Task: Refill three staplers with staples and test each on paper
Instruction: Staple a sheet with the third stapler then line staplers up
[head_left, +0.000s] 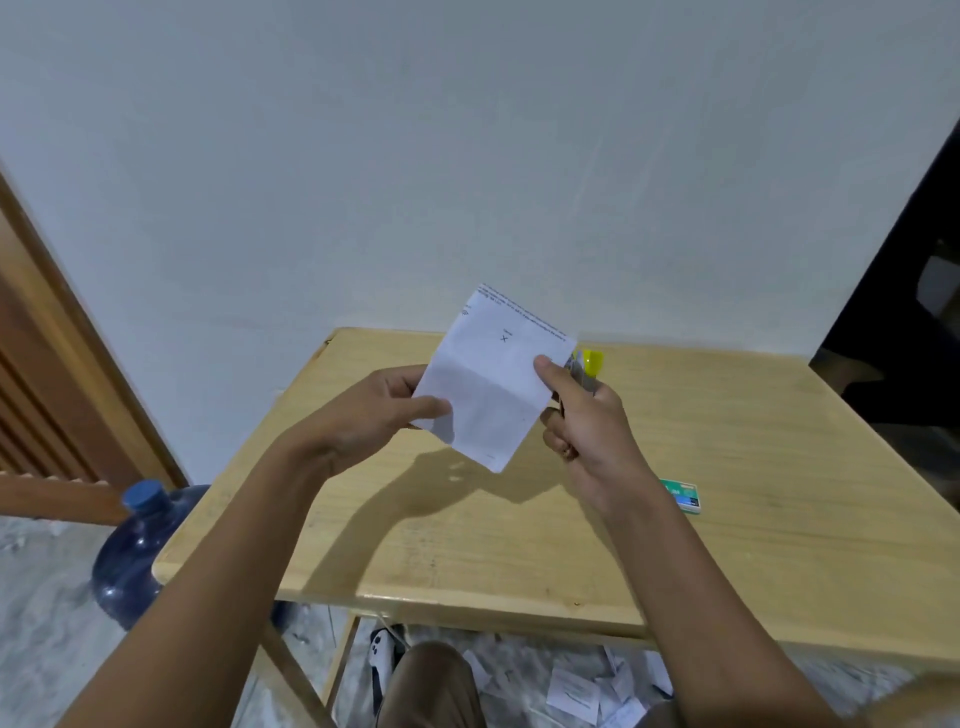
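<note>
Here, both hands were raised above the wooden table, sharing a folded sheet of paper between them. The left hand pinched the sheet's left edge, thumb laid across the front face and the other fingers hidden behind it. The right hand gripped a yellow stapler, fingers curled round its body, so that only the yellow end and a bit of grey metal showed above the knuckles. The thumb of that hand pressed on the right edge of the paper, and the stapler sat just behind that edge. Whether the stapler's mouth was over the sheet could not be told.

The paper was tilted, its upper corner pointing away from the hands and its lower corner hanging below and between them. It showed a crease across the middle, a small printed X and a line of fine text along the far edge, too small to read.

Just beside the right wrist, on its outer side, a green staple box lay flat on the tabletop. Well to the outside of the left forearm, a blue water jug stood on the floor. Below both forearms, under the table, paper scraps lay scattered.
</note>
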